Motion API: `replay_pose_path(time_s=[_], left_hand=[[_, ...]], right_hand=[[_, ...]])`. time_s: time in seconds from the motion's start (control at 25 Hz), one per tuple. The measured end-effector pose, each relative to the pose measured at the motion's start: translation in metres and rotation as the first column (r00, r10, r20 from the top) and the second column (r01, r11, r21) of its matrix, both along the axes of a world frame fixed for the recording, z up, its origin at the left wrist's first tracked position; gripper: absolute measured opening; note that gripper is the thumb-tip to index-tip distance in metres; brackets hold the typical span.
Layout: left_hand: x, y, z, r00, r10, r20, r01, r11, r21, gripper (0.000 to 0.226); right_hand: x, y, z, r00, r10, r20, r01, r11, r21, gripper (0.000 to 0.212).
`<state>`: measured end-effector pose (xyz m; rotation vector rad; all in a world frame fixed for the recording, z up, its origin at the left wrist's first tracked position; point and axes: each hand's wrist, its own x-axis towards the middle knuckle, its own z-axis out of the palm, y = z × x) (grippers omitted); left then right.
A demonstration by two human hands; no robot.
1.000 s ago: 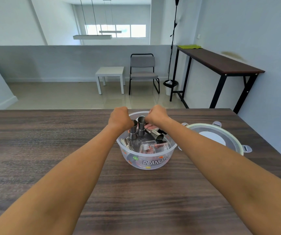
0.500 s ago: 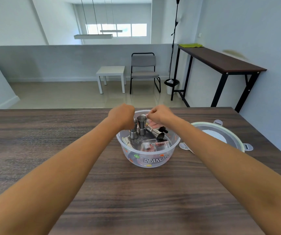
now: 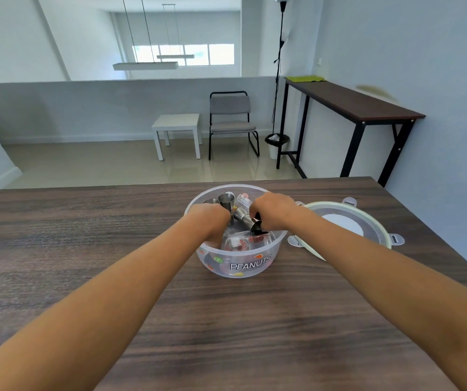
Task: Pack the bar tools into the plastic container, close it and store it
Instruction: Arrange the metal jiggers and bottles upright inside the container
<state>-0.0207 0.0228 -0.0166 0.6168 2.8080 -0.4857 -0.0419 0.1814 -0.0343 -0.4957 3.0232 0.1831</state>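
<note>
At the far edge of the desk [image 3: 113, 249], the left hand [image 3: 208, 218] is curled inside the plastic container [image 3: 238, 268]; its grip cannot be told. 1 tilted jigger [image 3: 245, 218] is clamped by the right hand [image 3: 273, 213]. The lid [image 3: 347, 224] lies just right, nearer that hand.

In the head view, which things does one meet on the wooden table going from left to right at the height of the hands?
left hand → upright steel jigger → tilted steel jigger → right hand → container lid, lying on the table beside the plastic container.
</note>
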Motion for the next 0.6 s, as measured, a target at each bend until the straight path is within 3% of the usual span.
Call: replay_pose_path(time_s=[0.24,0.6], left_hand=[[-0.003,-0.009,0.012,0.999,-0.002,-0.042,0.005,0.997,0.083,0.025],[-0.021,-0.033,0.011,0.957,0.053,-0.285,-0.006,0.987,0.161,0.015]], right_hand=[[0.000,-0.006,0.000,0.997,-0.015,-0.072,0.015,1.000,-0.001,0.025],[-0.001,-0.008,0.010,0.976,-0.052,-0.209,0.031,0.995,-0.099,0.018]])
